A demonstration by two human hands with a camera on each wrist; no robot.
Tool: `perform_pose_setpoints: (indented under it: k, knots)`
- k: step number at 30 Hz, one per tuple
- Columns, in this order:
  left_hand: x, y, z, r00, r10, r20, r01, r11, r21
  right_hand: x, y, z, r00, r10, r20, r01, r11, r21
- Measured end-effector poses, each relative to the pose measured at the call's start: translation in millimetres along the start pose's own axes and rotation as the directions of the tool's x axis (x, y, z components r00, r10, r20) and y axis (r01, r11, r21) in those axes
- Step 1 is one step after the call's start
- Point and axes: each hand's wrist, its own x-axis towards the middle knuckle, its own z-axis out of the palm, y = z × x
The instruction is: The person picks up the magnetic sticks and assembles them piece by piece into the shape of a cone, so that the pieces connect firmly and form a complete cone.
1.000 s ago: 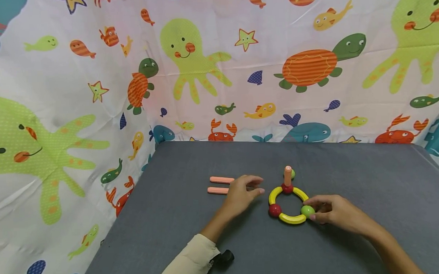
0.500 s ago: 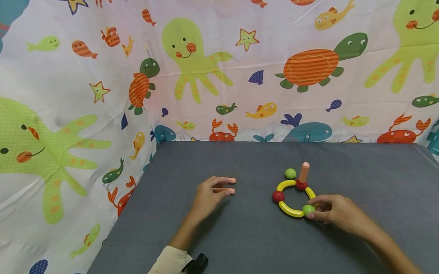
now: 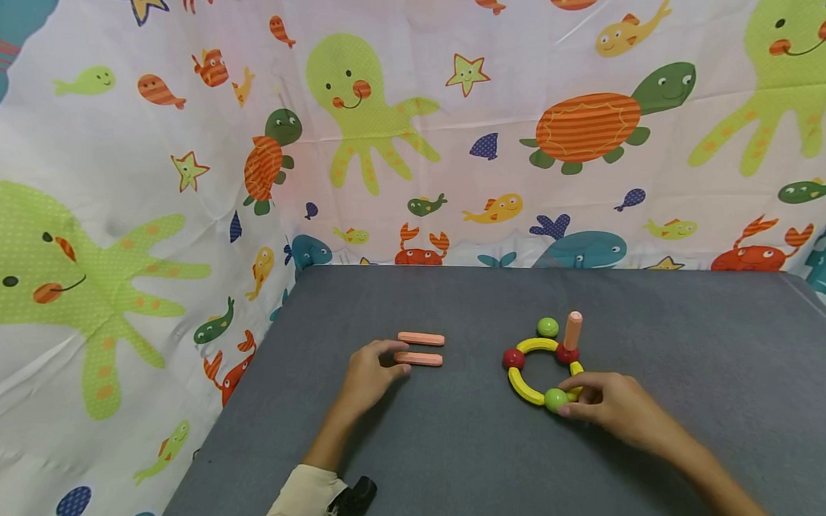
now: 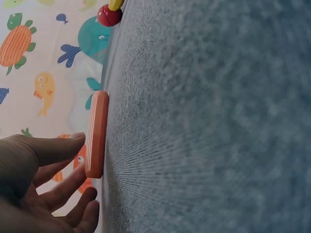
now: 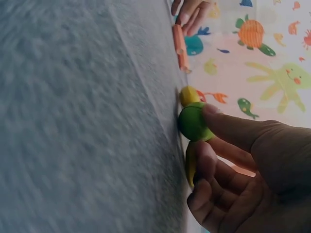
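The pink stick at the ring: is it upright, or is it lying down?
Upright: in the head view, the pink stick rises from a red ball of the ring, whereas two other sticks lie flat.

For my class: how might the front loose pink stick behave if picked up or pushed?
The front stick is probably stiff, since it looks straight and unbent. Its grooves may aid grip. Lying lengthwise on the table, it seems likelier to slide or roll than tip.

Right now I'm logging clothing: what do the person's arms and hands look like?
The left hand and right hand are ungloved. The left arm wears a cream sleeve with a black device at its cuff; the right forearm is bare where visible.
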Motion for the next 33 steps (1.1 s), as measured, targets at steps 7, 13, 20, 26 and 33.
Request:
perform_pose_setpoints:
  k: [7,13,20,26,33]
  knots:
    - [2.0,0.5,0.7,0.998,-0.015,0.061,0.013,1.000,0.021,6,-6,7,1.000,0.012,-0.012,-0.013,1.000,-0.016]
    - [3.0,2.5,1.0,0.994,-0.029,0.110,0.023,0.999,0.049,9,-6,9,1.000,0.023,-0.007,-0.023,0.999,-0.034]
    - [4.2,0.6,2.8,0.993,0.007,0.119,-0.018,0.995,0.093,9,-5,7,0.999,0.047,0.017,-0.046,0.999,-0.018]
    - [2.3,4.8,5.4,0.994,0.009,0.105,-0.017,0.997,0.078,9,-4,6,0.998,0.061,0.031,-0.061,0.998,-0.006]
    - [5.0,13.7,9.9,0.997,0.024,0.067,-0.027,0.999,0.034,8,-5,6,0.998,0.062,0.033,-0.062,0.998,0.001]
